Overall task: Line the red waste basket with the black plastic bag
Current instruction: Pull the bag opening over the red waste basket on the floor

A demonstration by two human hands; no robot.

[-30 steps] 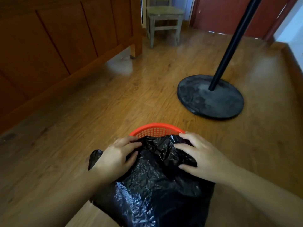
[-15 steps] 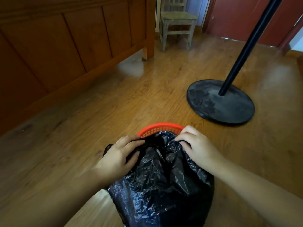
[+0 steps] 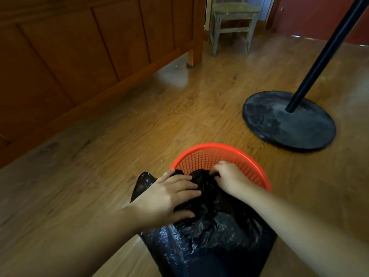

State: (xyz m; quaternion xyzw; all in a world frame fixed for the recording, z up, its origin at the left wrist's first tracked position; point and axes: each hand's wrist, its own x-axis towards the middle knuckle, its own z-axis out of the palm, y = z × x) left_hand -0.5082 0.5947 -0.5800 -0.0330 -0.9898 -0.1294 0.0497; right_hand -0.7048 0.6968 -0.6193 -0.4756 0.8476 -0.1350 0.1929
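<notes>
The red waste basket (image 3: pixel 247 159), a mesh plastic one, stands on the wooden floor at the lower middle; only its far rim and inner wall show. The crumpled black plastic bag (image 3: pixel 211 234) lies over its near side and hangs down toward me. My left hand (image 3: pixel 169 194) lies on the bag's top with its fingers spread and bent into the plastic, thumb underneath a fold. My right hand (image 3: pixel 229 175) is curled, pinching the bag's bunched upper edge just inside the basket's rim.
A black round stand base (image 3: pixel 289 121) with a slanting pole (image 3: pixel 327 48) sits to the far right. A wooden bed frame (image 3: pixel 83 48) runs along the left. A small wooden stool (image 3: pixel 232 21) stands at the back.
Both hands have gathered the bag's top toward the basket's middle; the right hand has curled from spread fingers to a pinch. More of the red rim shows beyond the bag.
</notes>
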